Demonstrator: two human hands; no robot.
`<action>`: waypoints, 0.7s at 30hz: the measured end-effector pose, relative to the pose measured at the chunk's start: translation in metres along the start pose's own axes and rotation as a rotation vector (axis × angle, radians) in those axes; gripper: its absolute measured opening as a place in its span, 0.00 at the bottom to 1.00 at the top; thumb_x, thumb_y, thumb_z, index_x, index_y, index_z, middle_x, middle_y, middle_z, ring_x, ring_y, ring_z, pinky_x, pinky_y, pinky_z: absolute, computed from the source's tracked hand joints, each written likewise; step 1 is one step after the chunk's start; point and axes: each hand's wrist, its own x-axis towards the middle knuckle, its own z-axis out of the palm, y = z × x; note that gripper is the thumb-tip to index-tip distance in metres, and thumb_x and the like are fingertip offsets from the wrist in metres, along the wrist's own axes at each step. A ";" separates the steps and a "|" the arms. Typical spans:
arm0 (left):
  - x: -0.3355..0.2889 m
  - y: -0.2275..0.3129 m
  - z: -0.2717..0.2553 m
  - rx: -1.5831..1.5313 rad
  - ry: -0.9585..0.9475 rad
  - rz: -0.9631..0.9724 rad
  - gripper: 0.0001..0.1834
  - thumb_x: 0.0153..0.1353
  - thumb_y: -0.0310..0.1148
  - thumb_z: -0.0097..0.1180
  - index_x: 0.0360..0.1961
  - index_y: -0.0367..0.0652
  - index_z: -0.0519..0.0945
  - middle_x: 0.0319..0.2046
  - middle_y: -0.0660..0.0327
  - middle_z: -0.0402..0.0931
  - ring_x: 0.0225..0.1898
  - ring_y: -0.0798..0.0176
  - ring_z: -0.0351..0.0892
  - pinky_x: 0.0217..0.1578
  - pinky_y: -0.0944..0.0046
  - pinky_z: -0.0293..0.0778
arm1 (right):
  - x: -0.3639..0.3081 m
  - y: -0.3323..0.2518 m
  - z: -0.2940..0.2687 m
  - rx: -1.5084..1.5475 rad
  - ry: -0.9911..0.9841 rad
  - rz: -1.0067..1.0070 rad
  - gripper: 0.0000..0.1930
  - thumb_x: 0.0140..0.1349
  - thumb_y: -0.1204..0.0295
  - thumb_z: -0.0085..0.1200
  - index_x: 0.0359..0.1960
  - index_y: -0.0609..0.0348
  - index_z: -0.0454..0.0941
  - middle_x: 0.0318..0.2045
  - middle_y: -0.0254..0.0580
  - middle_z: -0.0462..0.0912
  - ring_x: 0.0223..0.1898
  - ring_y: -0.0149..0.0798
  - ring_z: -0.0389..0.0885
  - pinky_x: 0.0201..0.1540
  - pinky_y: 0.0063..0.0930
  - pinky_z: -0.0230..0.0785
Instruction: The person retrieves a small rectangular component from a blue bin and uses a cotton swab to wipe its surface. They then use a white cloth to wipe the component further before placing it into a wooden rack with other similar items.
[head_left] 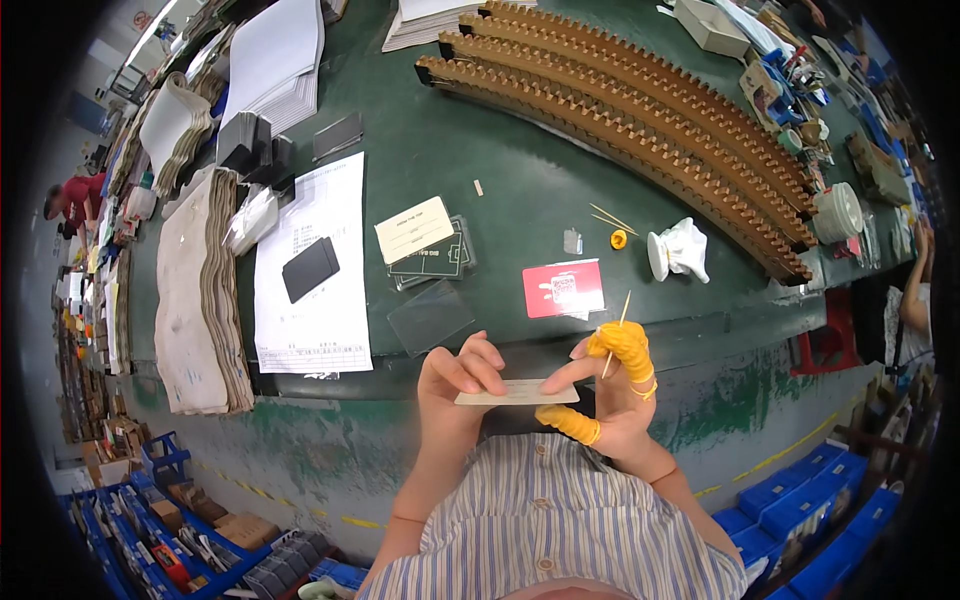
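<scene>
Cream-coloured card (515, 394) up in front of the striped shirt now, just off the near edge of the green bench (540, 165), spanning both hands! Left hand (455, 385) has its grip closed on the left end, fingers on top; right hand (625, 415) presses a bare fingertip on the other end, its grip also pinching a toothpick (625, 305) that pokes upright. It looks light and thin, fairly stiff, likely to bend or crease if squeezed; short ends and edges seem the places to hold. The toothpick should be rigid but snappable, best taken mid-shaft.

And the count: one card in hand, one toothpick in hand, two yellow finger wraps (628, 350) on the right. On the bench, one pink card (564, 289), one yellow cap (618, 239), one white cloth bundle (680, 250); the loose toothpicks (608, 222) beyond lie too close to number surely.
</scene>
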 end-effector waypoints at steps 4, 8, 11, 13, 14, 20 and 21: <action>0.002 -0.002 0.001 0.003 0.006 -0.006 0.18 0.49 0.23 0.66 0.27 0.51 0.66 0.23 0.63 0.78 0.41 0.63 0.72 0.64 0.51 0.44 | 0.000 0.002 -0.002 0.005 -0.003 -0.003 0.48 0.39 0.76 0.73 0.63 0.52 0.57 0.35 0.33 0.81 0.46 0.32 0.70 0.53 0.32 0.58; 0.004 -0.002 0.005 0.047 0.077 0.027 0.18 0.49 0.22 0.65 0.28 0.51 0.66 0.23 0.63 0.78 0.40 0.63 0.72 0.64 0.51 0.45 | -0.001 -0.001 -0.001 -0.047 0.000 0.029 0.48 0.39 0.75 0.74 0.63 0.53 0.56 0.35 0.34 0.82 0.47 0.32 0.70 0.54 0.32 0.58; 0.004 -0.001 0.005 0.065 0.111 0.054 0.17 0.50 0.22 0.64 0.28 0.50 0.66 0.23 0.64 0.78 0.39 0.64 0.72 0.63 0.52 0.46 | -0.002 0.001 -0.001 -0.045 -0.024 0.020 0.51 0.37 0.71 0.75 0.64 0.53 0.55 0.36 0.35 0.82 0.47 0.33 0.70 0.54 0.31 0.59; 0.004 -0.001 0.005 0.106 0.119 0.078 0.17 0.50 0.22 0.64 0.28 0.50 0.65 0.23 0.64 0.77 0.38 0.65 0.72 0.62 0.52 0.46 | -0.004 0.002 -0.001 -0.006 -0.049 0.016 0.53 0.35 0.67 0.76 0.64 0.54 0.55 0.37 0.36 0.82 0.48 0.34 0.70 0.54 0.32 0.59; 0.004 0.000 0.005 0.141 0.122 0.094 0.17 0.51 0.22 0.64 0.28 0.50 0.65 0.22 0.65 0.77 0.38 0.65 0.72 0.62 0.52 0.47 | -0.004 0.001 0.000 0.081 -0.035 0.046 0.49 0.37 0.66 0.75 0.62 0.56 0.57 0.38 0.34 0.82 0.49 0.34 0.70 0.54 0.31 0.60; 0.004 0.001 0.010 0.254 0.106 0.150 0.17 0.51 0.22 0.63 0.26 0.52 0.64 0.19 0.67 0.76 0.34 0.67 0.71 0.61 0.52 0.47 | -0.004 0.003 0.005 0.675 0.103 0.214 0.44 0.45 0.58 0.70 0.61 0.60 0.59 0.43 0.33 0.79 0.48 0.39 0.74 0.59 0.34 0.58; 0.004 0.002 0.013 0.197 0.136 0.124 0.18 0.51 0.23 0.63 0.26 0.52 0.64 0.19 0.67 0.75 0.33 0.68 0.71 0.61 0.52 0.47 | -0.003 0.006 0.003 0.731 0.113 0.223 0.44 0.45 0.58 0.69 0.62 0.60 0.58 0.46 0.35 0.76 0.48 0.42 0.76 0.61 0.36 0.56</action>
